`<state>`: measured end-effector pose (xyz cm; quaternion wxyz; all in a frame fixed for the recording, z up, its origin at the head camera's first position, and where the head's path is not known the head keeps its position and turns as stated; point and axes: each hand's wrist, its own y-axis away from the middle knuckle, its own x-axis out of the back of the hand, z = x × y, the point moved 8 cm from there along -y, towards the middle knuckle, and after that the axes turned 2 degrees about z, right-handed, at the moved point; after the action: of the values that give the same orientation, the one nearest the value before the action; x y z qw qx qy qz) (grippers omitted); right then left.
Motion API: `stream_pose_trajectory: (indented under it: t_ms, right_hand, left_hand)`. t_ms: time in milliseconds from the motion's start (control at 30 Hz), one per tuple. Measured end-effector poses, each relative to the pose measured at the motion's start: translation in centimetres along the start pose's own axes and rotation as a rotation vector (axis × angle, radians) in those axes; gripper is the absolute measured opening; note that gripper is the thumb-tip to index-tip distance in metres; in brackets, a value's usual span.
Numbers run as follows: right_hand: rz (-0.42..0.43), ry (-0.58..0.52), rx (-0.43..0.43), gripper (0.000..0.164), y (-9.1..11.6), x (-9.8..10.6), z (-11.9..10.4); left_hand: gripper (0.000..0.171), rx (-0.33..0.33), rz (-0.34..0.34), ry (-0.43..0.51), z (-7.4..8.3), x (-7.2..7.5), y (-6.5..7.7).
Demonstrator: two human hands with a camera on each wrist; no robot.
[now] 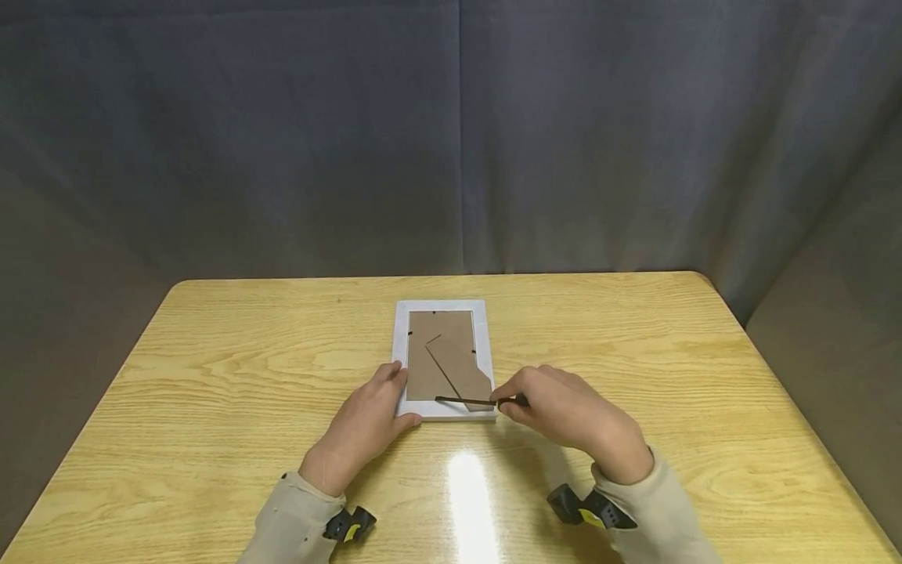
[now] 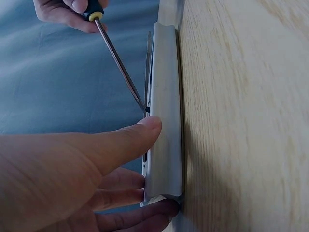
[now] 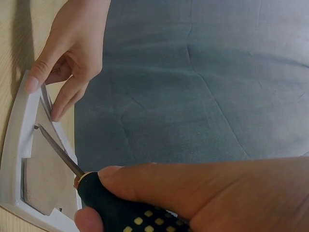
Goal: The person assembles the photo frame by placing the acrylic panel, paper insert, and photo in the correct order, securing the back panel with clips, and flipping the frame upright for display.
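Note:
A white picture frame [image 1: 482, 329] lies face down on the table, its brown backing board [image 1: 423, 368] with a stand flap uppermost. Small dark tabs sit along the backing's edges. My left hand [image 1: 362, 423] grips the frame's near left corner, thumb on the near side and fingers round the left side. In my right hand [image 1: 567, 407] is a screwdriver [image 3: 111, 203] with a dark, yellow-dotted handle. Its shaft [image 2: 117, 59] slants down across the near edge of the backing, and the tip meets a small dark tab [image 3: 36, 127] near my left thumb.
The wooden table [image 1: 247, 392] extends on both sides of the frame and behind it. A grey curtain [image 1: 317, 157] hangs past the table's far edge and along the sides. A bright light reflection falls on the tabletop between my forearms.

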<state>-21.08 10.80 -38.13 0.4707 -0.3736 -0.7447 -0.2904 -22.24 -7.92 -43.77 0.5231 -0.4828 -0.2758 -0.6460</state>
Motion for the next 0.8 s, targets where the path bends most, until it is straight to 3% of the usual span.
stream_pose_trajectory:
  t_ms: [800]
  right_hand:
    - [-0.012,0.004,-0.025,0.024,-0.05,-0.03,0.07]
  left_hand:
    - [0.068,-0.006,0.007,-0.004,-0.09,-0.1,-0.05]
